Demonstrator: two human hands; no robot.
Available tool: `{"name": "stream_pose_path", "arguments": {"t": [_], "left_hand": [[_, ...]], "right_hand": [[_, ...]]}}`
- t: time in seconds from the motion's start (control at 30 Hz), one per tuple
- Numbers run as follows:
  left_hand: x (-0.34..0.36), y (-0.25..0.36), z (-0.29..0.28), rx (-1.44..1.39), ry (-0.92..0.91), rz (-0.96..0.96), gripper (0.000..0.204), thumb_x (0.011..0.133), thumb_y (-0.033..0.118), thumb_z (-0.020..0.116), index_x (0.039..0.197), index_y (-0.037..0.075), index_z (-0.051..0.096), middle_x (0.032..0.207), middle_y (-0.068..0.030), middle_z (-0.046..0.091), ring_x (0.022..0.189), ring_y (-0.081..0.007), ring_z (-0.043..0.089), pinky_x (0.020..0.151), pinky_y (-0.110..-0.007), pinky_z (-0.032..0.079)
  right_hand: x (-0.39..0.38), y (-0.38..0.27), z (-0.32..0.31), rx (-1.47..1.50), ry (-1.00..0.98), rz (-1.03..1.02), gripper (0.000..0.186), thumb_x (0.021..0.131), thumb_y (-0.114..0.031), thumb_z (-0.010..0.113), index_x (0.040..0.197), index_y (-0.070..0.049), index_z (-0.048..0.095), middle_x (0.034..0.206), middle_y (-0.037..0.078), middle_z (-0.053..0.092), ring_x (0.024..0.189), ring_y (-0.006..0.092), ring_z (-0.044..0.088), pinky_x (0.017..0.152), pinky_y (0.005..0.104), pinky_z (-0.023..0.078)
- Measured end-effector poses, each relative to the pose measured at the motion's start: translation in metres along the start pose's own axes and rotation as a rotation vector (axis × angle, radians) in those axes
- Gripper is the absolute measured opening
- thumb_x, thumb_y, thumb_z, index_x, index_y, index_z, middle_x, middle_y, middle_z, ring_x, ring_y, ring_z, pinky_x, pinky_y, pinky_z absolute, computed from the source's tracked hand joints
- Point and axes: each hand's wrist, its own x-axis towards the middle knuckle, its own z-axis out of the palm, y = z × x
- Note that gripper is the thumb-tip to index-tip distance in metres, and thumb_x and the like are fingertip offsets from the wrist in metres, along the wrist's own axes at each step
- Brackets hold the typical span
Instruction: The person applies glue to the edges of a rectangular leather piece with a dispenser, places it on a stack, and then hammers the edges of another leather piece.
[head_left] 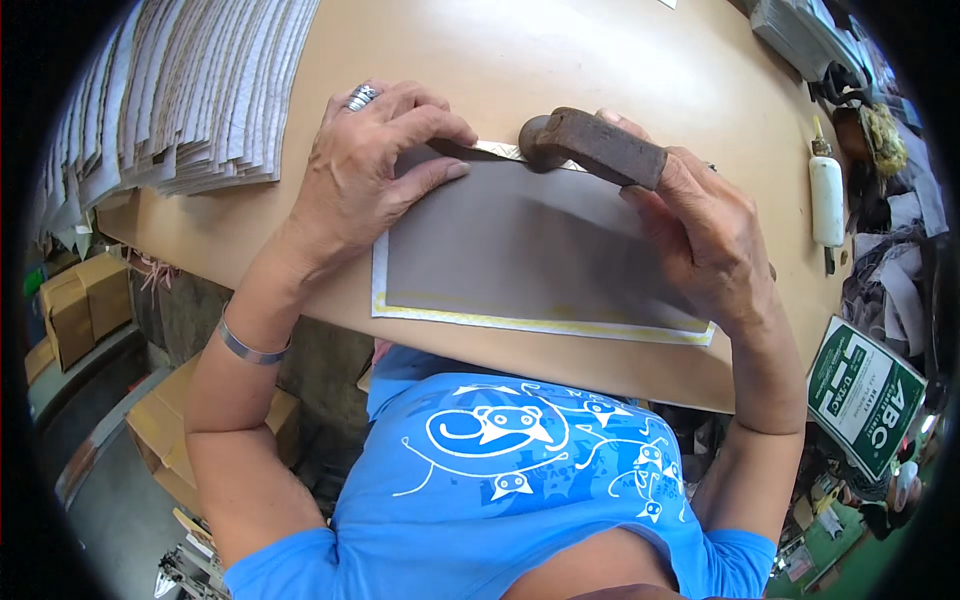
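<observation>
A grey-brown panel of leather-like material (520, 245) lies on the tan table (450, 70) in front of me. White and yellow strips show along its near and left edges. My left hand (350, 180) is closed on the panel's far left edge, thumb and fingers pinching a folded-over part. My right hand (715, 225) grips a hammer with a dark, rusty head (615, 150). The round face of the hammer is at the panel's far edge, right of my left fingertips; whether it touches cannot be made out. The hammer's handle is mostly hidden by my hand.
A tall stack of pale sheets (200, 90) fills the far left. On the right stand a white squeeze bottle (826, 195), dark cloth scraps (885, 285) and a green-and-white printed board (866, 395). Cardboard boxes (85, 300) sit below the table's left side.
</observation>
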Motion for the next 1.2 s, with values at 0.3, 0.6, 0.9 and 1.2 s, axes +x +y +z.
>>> {"name": "stream_pose_path", "arguments": {"t": [0.3, 0.6, 0.9, 1.2], "left_hand": [[-0.009, 0.001, 0.002, 0.278, 0.098, 0.186, 0.026, 0.07, 0.016, 0.07, 0.096, 0.018, 0.067, 0.09, 0.0025, 0.06, 0.087, -0.0168, 0.055, 0.085, -0.033, 0.034], [-0.01, 0.001, 0.001, 0.187, 0.117, 0.064, 0.018, 0.071, 0.022, 0.07, 0.088, 0.019, 0.066, 0.09, 0.0039, 0.06, 0.092, -0.0157, 0.056, 0.089, -0.035, 0.031], [-0.019, -0.01, -0.004, 0.242, 0.123, 0.096, 0.021, 0.07, 0.019, 0.072, 0.09, 0.016, 0.066, 0.092, 0.0022, 0.061, 0.094, -0.0184, 0.055, 0.088, -0.034, 0.033], [-0.027, -0.014, -0.01, -0.047, 0.07, -0.158, 0.024, 0.069, 0.021, 0.072, 0.092, 0.017, 0.066, 0.094, 0.0025, 0.058, 0.095, -0.019, 0.052, 0.087, -0.033, 0.036]], "right_hand": [[0.012, -0.007, 0.007, 0.023, 0.017, -0.028, 0.044, 0.074, 0.011, 0.058, 0.116, 0.001, 0.054, 0.096, 0.015, 0.063, 0.075, 0.0278, 0.061, 0.065, 0.0322, 0.049], [0.02, -0.014, 0.008, 0.035, -0.039, -0.019, 0.046, 0.075, 0.01, 0.058, 0.119, -0.004, 0.055, 0.088, 0.014, 0.06, 0.068, 0.0282, 0.057, 0.061, 0.0327, 0.047], [0.03, -0.019, 0.008, 0.05, 0.078, -0.121, 0.045, 0.076, 0.009, 0.058, 0.118, -0.004, 0.055, 0.082, 0.013, 0.058, 0.065, 0.0271, 0.055, 0.06, 0.0304, 0.046], [0.034, -0.022, 0.014, 0.058, -0.009, -0.048, 0.046, 0.076, 0.01, 0.058, 0.119, -0.004, 0.055, 0.092, 0.016, 0.061, 0.072, 0.0297, 0.06, 0.066, 0.0313, 0.049]]}}
